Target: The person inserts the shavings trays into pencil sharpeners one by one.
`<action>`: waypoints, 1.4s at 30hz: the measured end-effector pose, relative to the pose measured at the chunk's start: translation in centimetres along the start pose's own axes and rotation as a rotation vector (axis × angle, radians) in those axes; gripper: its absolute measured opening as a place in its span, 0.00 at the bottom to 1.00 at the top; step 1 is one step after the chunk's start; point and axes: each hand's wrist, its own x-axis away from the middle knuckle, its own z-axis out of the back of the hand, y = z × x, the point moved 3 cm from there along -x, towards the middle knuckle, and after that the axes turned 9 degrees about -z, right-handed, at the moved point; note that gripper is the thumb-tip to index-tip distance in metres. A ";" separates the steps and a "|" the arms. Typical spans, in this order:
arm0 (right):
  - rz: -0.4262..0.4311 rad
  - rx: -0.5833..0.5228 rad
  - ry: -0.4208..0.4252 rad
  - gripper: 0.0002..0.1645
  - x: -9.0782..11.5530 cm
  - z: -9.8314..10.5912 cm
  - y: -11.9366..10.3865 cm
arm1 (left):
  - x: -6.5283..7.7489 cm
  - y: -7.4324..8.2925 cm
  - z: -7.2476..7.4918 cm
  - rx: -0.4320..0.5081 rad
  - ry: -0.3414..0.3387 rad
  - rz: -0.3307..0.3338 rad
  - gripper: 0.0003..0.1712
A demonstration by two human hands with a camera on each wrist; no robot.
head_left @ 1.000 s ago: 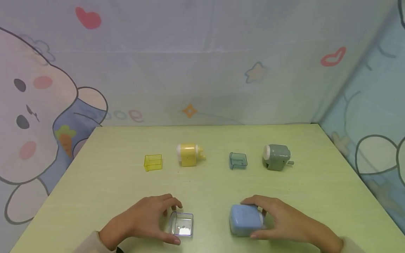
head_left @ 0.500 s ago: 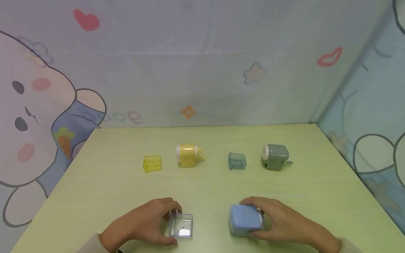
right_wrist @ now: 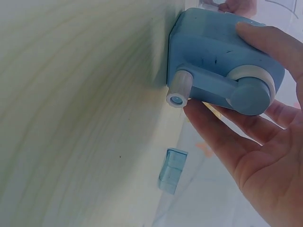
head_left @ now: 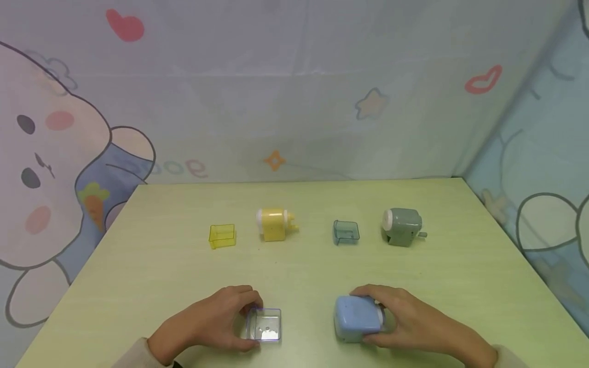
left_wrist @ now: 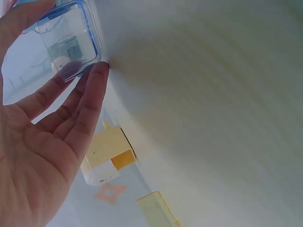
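A small clear drawer with a bluish rim point(head_left: 269, 325) rests on the table at the front. My left hand point(head_left: 213, 320) pinches it between thumb and fingers; in the left wrist view the fingertips point(left_wrist: 99, 71) lie along its side. To the right, a blue hand-crank pencil sharpener point(head_left: 356, 319) sits on the table. My right hand point(head_left: 405, 319) grips its body from the right, thumb on one side and fingers on the other. Its crank handle point(right_wrist: 180, 90) shows in the right wrist view. Drawer and sharpener stand apart.
Farther back on the table point(head_left: 184, 276) stand a yellow drawer point(head_left: 223, 236), a yellow sharpener point(head_left: 273, 225), a green drawer point(head_left: 346, 232) and a green sharpener point(head_left: 402, 226). A printed cloth point(head_left: 230, 102) hangs behind the table.
My left thumb and fingers have closed in on the clear drawer from a looser spread around it. The right hand has stayed on the blue sharpener.
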 end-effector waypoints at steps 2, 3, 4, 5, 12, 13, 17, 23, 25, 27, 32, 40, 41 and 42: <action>0.012 -0.004 0.008 0.38 0.0 0.0 0.0 | -0.1 0.0 -0.1 0.002 0.007 -0.006 0.27; 0.016 -0.007 0.012 0.38 0.0 0.0 0.0 | -0.2 0.0 -0.1 0.001 0.008 -0.010 0.27; 0.015 -0.009 0.014 0.38 0.0 0.0 0.0 | -0.2 0.0 -0.1 0.003 0.007 -0.008 0.27; 0.017 -0.012 0.014 0.38 0.0 0.0 0.0 | -0.3 0.0 -0.1 0.002 0.006 -0.007 0.27; 0.023 -0.037 0.009 0.37 -0.1 -0.1 0.1 | -0.4 0.1 -0.1 0.000 -0.013 0.016 0.28; 0.024 -0.041 0.009 0.37 -0.1 -0.1 0.1 | -0.4 0.1 -0.1 0.003 -0.015 0.022 0.28; 0.016 -0.053 0.007 0.37 -0.1 -0.1 0.0 | -0.5 0.0 -0.2 0.001 -0.015 0.025 0.28; -0.023 -0.056 -0.002 0.37 -0.1 -0.1 0.0 | -0.9 0.3 -0.3 -0.021 0.005 -0.001 0.28; -0.031 -0.057 -0.004 0.37 -0.1 -0.1 0.0 | -1.0 0.4 -0.4 -0.026 0.009 -0.001 0.28; -0.029 -0.058 -0.001 0.37 -0.1 -0.1 0.0 | -1.2 0.4 -0.4 -0.035 0.011 -0.001 0.28; -0.028 -0.061 0.001 0.37 -0.1 -0.1 0.0 | -1.6 0.5 -0.6 -0.041 0.004 -0.004 0.28; -0.031 -0.053 0.006 0.37 -0.1 -0.1 0.0 | -2.3 0.7 -0.8 -0.029 -0.026 0.006 0.28; -0.029 -0.053 0.007 0.37 -0.1 -0.1 0.0 | -2.4 0.7 -0.9 -0.027 -0.030 0.004 0.28; -0.026 -0.052 0.009 0.37 -0.1 -0.2 0.0 | -2.5 0.7 -0.9 -0.027 -0.034 0.001 0.28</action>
